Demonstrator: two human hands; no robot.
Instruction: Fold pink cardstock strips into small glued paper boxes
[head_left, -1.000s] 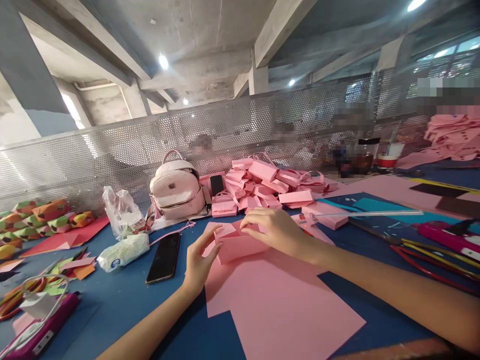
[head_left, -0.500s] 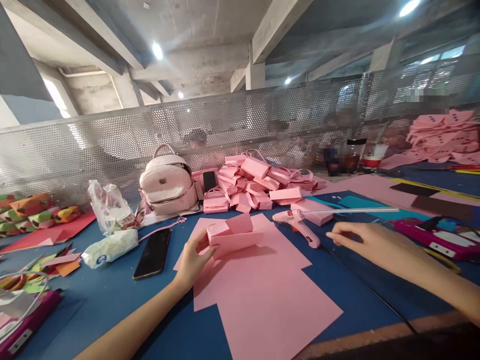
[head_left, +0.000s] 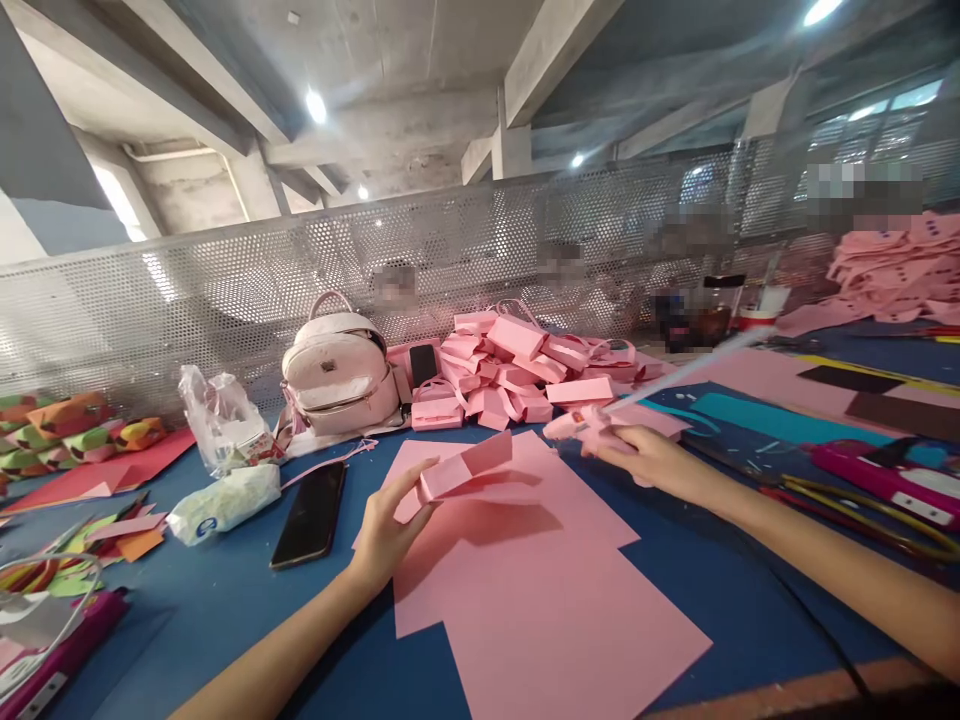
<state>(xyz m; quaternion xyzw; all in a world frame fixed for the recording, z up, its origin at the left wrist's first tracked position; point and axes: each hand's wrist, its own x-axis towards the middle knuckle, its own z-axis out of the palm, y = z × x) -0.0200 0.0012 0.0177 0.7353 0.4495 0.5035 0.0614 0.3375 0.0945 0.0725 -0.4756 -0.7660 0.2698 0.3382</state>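
My left hand [head_left: 394, 522] pinches one end of a folded pink paper box [head_left: 466, 468], whose flaps stand partly unfolded. It is tilted above several overlapping sheets of pink paper [head_left: 555, 620] on the blue table. To the right, my right hand [head_left: 649, 462] is wrapped around the handle of a pink hot glue gun [head_left: 589, 428], with the nozzle toward the box. A long clear glue stick [head_left: 675, 375] sticks out of the gun's back end. Between nozzle and box there is a gap.
Behind lie a heap of folded pink paper boxes [head_left: 517, 365] and a white backpack [head_left: 341, 370]. A black phone [head_left: 309, 515] and a tissue pack [head_left: 225, 502] are at left. Scissors [head_left: 862, 510] and a magenta power strip [head_left: 892, 480] lie right. A metal mesh panel [head_left: 465, 240] stands behind.
My right hand has moved left, taken hold of the glue gun and lifted it from the table. My left hand has raised and tilted the paper box slightly.
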